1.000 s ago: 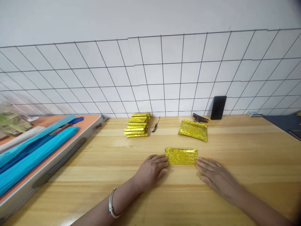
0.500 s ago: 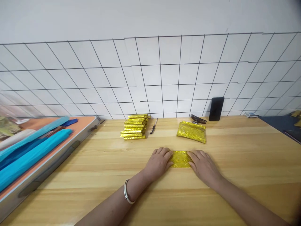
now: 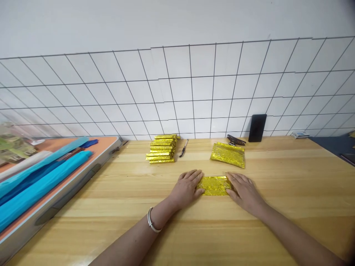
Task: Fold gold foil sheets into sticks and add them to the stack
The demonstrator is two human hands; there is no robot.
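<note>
The gold foil piece (image 3: pixel 215 185) was a shiny, rectangular strip, its face crinkled and catching light in bright streaks. It lay flat, wider than deep, its long sides running roughly parallel to the far edge of the surface (image 3: pixel 177 240). It sat in from that edge and well apart from the right edge, with both short ends partly covered.

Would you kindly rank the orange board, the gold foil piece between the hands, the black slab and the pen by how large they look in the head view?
1. Orange board
2. Gold foil piece, partly covered
3. Black slab
4. Pen
</note>
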